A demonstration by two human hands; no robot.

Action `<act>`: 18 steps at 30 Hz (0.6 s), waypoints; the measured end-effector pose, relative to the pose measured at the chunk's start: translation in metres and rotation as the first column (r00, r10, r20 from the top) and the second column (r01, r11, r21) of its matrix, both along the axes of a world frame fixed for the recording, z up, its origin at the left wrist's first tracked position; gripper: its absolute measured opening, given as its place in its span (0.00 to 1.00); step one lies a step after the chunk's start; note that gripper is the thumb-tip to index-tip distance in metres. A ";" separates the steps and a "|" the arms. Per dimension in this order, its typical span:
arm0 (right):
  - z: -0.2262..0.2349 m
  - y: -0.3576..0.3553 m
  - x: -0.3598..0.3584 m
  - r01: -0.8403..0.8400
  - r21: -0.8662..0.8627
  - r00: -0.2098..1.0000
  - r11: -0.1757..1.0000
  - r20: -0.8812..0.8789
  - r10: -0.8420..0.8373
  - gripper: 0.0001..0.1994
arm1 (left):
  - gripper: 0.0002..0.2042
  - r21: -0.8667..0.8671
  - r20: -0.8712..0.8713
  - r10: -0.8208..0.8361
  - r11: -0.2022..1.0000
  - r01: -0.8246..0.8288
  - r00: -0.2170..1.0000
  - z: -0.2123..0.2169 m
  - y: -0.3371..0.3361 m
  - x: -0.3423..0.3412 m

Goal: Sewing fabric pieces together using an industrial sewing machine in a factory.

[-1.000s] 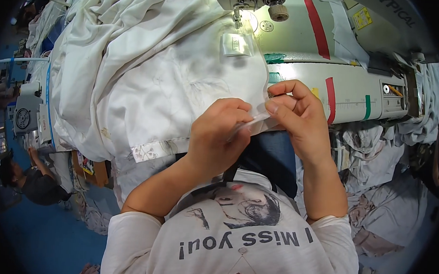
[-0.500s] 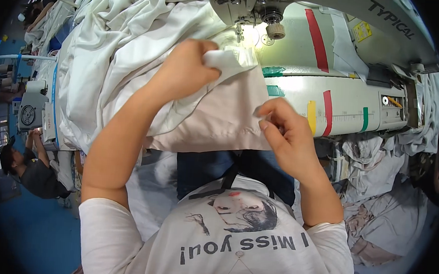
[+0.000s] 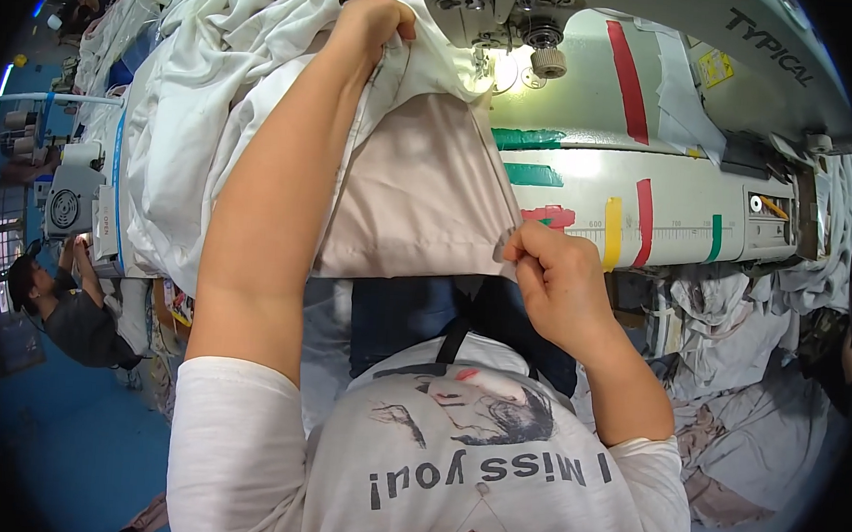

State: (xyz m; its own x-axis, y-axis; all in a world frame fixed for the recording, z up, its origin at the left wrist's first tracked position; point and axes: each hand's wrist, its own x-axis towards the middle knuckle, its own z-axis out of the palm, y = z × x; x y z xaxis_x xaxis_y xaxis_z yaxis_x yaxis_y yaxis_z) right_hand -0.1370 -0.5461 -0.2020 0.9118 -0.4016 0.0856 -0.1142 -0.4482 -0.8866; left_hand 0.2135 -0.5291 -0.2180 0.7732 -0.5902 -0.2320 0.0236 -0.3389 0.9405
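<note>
Forward of its place half a second ago, the left hand (image 3: 374, 24) has folded back the soft white fabric (image 3: 409, 68), baring a smooth pale-pink cloth panel (image 3: 425, 189) before the pale sewing machine (image 3: 675, 27); finished or remaining stitching cannot be judged. Left arm outstretched, fingers gripping white; right hand (image 3: 558, 278), elbow bent, pinches pink's near corner.

Displays dark capital lettering (image 3: 770, 48) on the sewing machine arm (image 3: 694, 20), upside-down dark lettering (image 3: 492, 474) across the white T-shirt (image 3: 475, 437). Includes a numbered scale (image 3: 678, 227) along the machine bed (image 3: 685, 198), a short word on a white panel (image 3: 107, 235).
</note>
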 end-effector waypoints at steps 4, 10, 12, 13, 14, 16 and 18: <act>-0.002 0.003 0.001 -0.007 -0.031 1.000 0.999 0.019 0.008 0.07 | 0.15 -0.042 -0.003 0.155 0.987 -0.155 0.988 -0.008 -0.007 0.006; -0.007 0.006 -0.004 0.000 -0.060 1.000 0.998 0.029 0.001 0.07 | 0.13 0.071 0.032 0.136 0.988 -0.138 0.990 0.015 -0.001 -0.013; -0.008 0.007 -0.005 0.001 -0.066 1.000 0.998 0.029 0.001 0.07 | 0.11 -0.020 0.057 0.073 0.997 -0.072 0.996 0.016 0.006 -0.022; -0.007 0.007 -0.005 -0.002 -0.068 0.999 0.998 0.033 0.004 0.07 | 0.09 -0.106 0.084 0.014 0.994 -0.005 0.996 0.015 0.012 -0.028; -0.008 0.005 -0.007 0.017 -0.061 0.999 0.998 0.029 -0.015 0.06 | 0.10 0.082 0.159 -0.089 0.994 0.076 0.983 0.024 0.016 -0.044; -0.007 0.006 -0.007 0.022 -0.053 0.999 0.998 0.032 -0.020 0.06 | 0.16 -0.061 0.178 -0.131 0.988 0.144 0.975 0.017 0.036 -0.061; -0.008 0.004 -0.009 0.069 -0.013 0.997 0.998 -0.020 -0.069 0.07 | 0.22 -0.016 0.298 -0.113 0.992 0.123 0.948 0.027 0.060 -0.095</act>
State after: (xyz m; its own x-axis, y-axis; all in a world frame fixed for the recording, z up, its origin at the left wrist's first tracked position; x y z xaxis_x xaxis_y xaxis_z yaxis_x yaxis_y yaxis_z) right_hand -0.1457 -0.5420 -0.2096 0.8835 -0.4627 0.0730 -0.1629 -0.4496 -0.8782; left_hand 0.1185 -0.4692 -0.1913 0.7283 -0.6850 0.0182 -0.2958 -0.2903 0.9101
